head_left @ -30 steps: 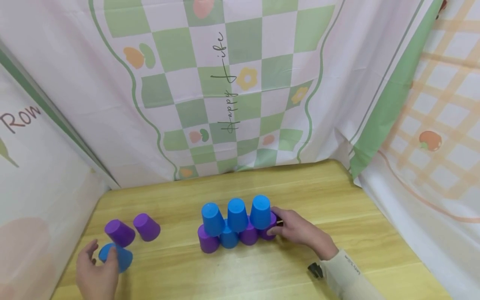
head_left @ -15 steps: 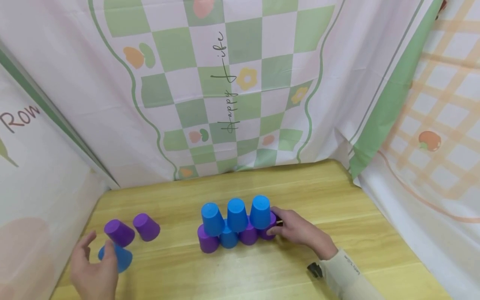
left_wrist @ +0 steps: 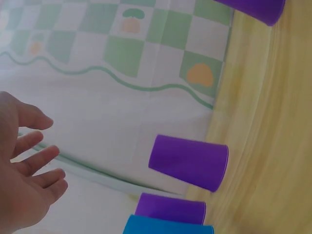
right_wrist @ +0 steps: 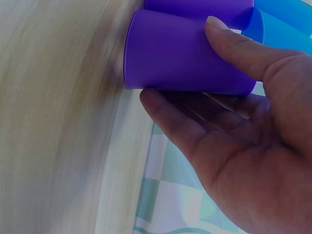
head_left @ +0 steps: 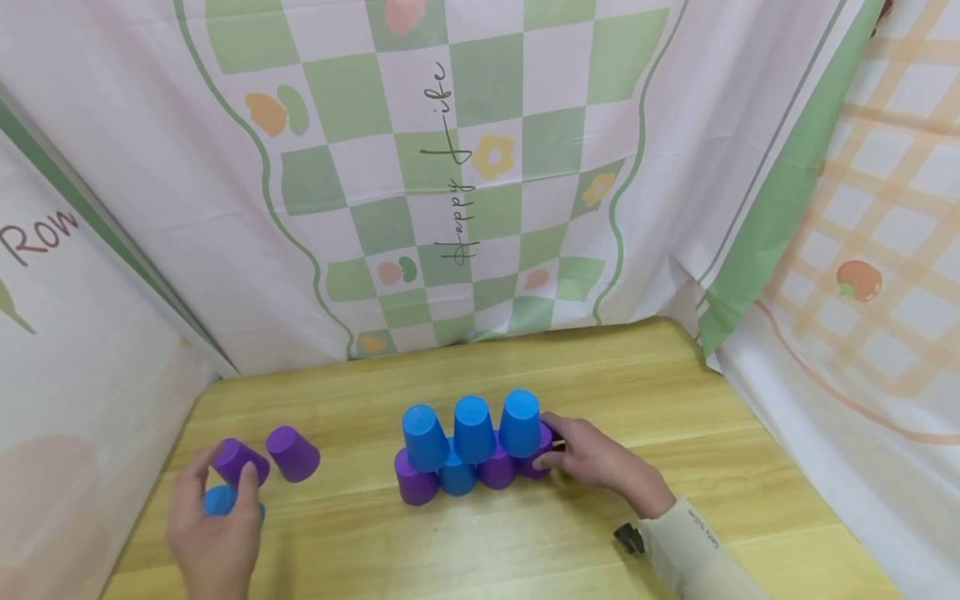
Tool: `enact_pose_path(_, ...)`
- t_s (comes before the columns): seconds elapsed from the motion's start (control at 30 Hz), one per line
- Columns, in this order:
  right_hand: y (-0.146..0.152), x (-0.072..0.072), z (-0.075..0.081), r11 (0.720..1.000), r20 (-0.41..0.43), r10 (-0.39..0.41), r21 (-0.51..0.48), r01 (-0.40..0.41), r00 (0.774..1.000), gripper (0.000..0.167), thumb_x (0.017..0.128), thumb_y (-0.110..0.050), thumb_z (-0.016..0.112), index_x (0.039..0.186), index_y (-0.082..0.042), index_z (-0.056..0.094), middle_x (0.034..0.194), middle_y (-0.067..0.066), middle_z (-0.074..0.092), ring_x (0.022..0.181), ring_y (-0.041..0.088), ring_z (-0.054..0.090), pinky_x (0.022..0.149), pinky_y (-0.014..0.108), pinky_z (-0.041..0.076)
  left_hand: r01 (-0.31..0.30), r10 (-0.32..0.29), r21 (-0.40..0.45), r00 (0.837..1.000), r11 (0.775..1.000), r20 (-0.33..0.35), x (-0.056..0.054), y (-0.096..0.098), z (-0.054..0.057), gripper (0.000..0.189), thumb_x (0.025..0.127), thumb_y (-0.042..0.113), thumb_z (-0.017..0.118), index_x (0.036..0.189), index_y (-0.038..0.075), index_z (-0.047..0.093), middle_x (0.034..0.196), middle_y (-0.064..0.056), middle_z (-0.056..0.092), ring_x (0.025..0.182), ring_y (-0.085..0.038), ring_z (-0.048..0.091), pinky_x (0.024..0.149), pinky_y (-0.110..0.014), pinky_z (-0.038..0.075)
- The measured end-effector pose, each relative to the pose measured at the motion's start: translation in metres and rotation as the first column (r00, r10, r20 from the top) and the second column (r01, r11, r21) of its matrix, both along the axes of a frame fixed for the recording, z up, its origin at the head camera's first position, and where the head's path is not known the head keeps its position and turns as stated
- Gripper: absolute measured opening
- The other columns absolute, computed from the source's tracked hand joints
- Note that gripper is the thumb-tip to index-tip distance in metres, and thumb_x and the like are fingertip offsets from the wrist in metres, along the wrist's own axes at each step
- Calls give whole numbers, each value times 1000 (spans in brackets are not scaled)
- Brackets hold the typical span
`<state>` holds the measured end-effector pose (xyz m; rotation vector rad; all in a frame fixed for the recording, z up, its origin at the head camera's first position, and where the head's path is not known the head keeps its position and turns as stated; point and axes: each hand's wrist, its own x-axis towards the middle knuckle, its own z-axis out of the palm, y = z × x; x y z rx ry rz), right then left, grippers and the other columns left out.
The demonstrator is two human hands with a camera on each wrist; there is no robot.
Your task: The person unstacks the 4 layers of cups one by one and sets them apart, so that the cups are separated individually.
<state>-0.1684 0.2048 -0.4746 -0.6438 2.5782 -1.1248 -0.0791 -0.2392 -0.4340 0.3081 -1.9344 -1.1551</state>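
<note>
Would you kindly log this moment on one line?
left hand: empty, near blue cup; right hand: holding lower-row purple cup; three blue cups: upper row

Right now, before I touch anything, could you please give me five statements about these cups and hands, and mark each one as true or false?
1. Three blue cups form the upper row of the stack. True.
2. Every cup in the lower row is blue. False: one is blue, and the other three are purple.
3. The right hand holds the purple cup at the right end of the lower row. True.
4. The left hand grips a purple cup. False: in the left wrist view it holds nothing, with its fingers apart from the cups.
5. Two purple cups stand outside the stack, on the left part of the table. True.
</note>
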Motion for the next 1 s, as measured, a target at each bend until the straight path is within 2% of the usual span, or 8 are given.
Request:
enact_pose_path(0.27,0,1,0,1000,-1,-1,4,1,1000,39,99,-19,74,133,-6,60,123,7,73,118,31,71,100,49,61,83,-84,-23,996,996,-20,-2,14,4,48,83,-16,76,130,-4,68,129,3,67,126,2,58,115,-18,45)
enact_pose_path(0.4,1,1,1,1000,-6,7,-2,-7,1000,40,99,-21,75,133,-6,61,123,8,73,117,32,71,100,49,62,139,-140,-28,990,990,-31,-5,22,4,50,83,-17,76,131,-5,67,132,-4,67,123,3,59,107,-10,47)
enact_pose_path(0.5,1,1,1,1000,-7,9,-9,-9,1000,40,99,-21,75,133,-6,61,123,7,73,117,32,71,99,50,62,177,-177,-20,984,984,-5,-7,28,4,51,85,-15,76,133,-3,66,138,-11,66,128,3,57,109,-9,46)
enact_pose_path(0.6,1,1,1,1000,-6,6,-12,-6,1000,40,99,-21,75,133,-6,61,123,7,74,117,31,71,100,50,61,236,-236,9,971,972,29,-8,35,5,52,87,-12,77,136,1,65,141,-9,65,133,3,54,113,-10,42)
enact_pose_path(0.67,1,1,1,1000,-5,8,-15,-8,1000,40,99,-21,75,133,-6,61,122,7,74,117,32,71,100,50,61,291,-291,9,956,957,48,-9,39,6,54,88,-11,77,139,3,64,141,-5,65,134,3,53,114,-10,41)
enact_pose_path(0.8,1,1,0,1000,4,6,-23,-6,1000,41,99,-21,74,134,-6,60,123,7,73,118,33,71,101,51,61,423,-423,23,900,906,109,-12,45,7,64,88,-9,78,146,8,58,146,-1,61,141,-5,50,119,-12,36)
enact_pose_path(0.9,1,1,0,1000,14,0,-24,0,1000,41,100,-20,74,135,-7,60,124,7,73,119,32,70,101,50,61,488,-488,49,853,872,187,-13,49,8,69,89,-2,80,150,16,55,152,0,56,146,-18,46,126,-35,39)
enact_pose_path(1.0,0,1,-1,1000,16,-1,-22,2,1000,40,100,-19,74,135,-7,60,123,6,73,119,31,70,101,50,61,522,-522,68,820,850,234,-15,53,9,70,90,6,82,152,22,53,156,0,52,148,-31,43,124,-61,36)
